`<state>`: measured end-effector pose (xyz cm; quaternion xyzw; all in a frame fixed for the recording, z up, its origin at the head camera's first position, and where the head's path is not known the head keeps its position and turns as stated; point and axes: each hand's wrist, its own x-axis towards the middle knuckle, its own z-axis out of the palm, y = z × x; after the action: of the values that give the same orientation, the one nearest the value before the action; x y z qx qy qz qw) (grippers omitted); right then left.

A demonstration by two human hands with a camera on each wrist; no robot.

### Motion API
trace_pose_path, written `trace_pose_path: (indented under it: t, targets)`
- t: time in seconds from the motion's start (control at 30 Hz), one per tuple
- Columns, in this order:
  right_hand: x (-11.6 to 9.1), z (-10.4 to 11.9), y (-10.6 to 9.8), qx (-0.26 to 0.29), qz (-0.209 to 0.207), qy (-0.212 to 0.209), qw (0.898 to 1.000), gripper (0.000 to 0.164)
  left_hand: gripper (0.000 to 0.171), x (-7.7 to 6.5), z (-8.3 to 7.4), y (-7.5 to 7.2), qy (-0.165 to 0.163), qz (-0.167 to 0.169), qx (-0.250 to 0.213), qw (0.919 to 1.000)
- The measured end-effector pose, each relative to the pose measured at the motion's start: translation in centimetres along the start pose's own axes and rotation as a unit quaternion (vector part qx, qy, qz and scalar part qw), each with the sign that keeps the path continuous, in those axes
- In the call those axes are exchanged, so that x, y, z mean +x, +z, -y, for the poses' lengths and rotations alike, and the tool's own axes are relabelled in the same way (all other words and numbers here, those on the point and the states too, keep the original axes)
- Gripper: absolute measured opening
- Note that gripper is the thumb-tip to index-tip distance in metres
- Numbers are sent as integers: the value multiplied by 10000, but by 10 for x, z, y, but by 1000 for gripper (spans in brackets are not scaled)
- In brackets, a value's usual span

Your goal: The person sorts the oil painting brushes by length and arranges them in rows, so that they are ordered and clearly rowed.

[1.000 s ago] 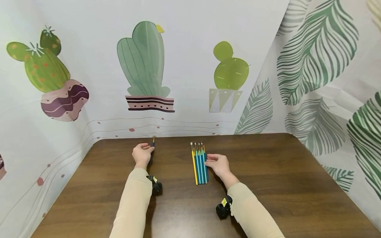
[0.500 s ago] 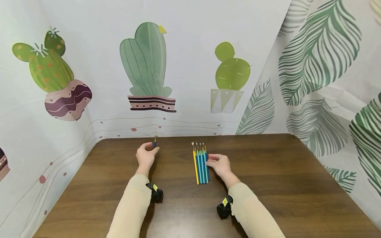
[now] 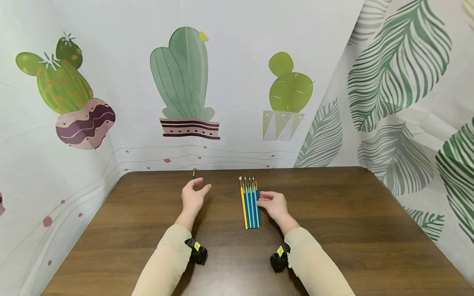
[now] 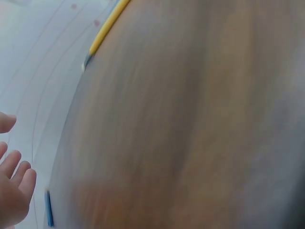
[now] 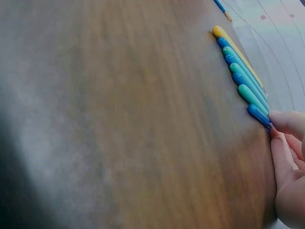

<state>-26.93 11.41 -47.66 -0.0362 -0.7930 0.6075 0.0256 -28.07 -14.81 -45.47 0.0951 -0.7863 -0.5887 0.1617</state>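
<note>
My left hand [image 3: 193,197] has its thumb and fingers spread apart with nothing between them, just in front of a dark blue paintbrush [image 3: 194,174] lying by the table's back edge. In the head view, the hand hides most of that brush. Right of centre, several paintbrushes lie side by side, bristles away from me: a yellow paintbrush [image 3: 243,205] at the left, then blue and turquoise ones. My right hand [image 3: 273,205] is at the row's right side. In the right wrist view, its thumb and finger pinch the outermost blue paintbrush [image 5: 259,116], whose far part they hide.
The brown wooden table [image 3: 333,230] ends at a white cloth [image 3: 237,82] printed with cacti and leaves. A black camera [image 3: 198,251] is strapped to the left wrist and another camera [image 3: 279,259] to the right.
My left hand has let go of the lone dark blue paintbrush and moved to the right, its fingers spreading. The brush stays on the table. The right hand holds its place by the row.
</note>
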Motion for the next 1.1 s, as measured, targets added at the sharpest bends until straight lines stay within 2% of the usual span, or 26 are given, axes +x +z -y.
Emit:
trace_pose_path:
  t: [0.27, 0.5, 0.73, 0.87, 1.1]
  targets:
    - [0, 1, 0, -27, -3, -11, 10000, 37, 48, -14, -3, 15, -325, 578, -615, 9959]
    - [-1, 1, -1, -28, 11, -18, 10000, 36, 45, -26, -7, 28, -593, 728, -903, 9915]
    - [-1, 1, -1, -60, 16, -25, 10000, 36, 45, -35, -11, 42, -853, 1038, -1123, 9846]
    - [-1, 2, -2, -121, -29, -3, 9999, 36, 45, -39, -14, 51, -1053, 1263, -1421, 9761]
    - [-1, 2, 0, -71, -13, -3, 10000, 36, 45, -44, -17, 62, -1558, 1698, -1930, 9538]
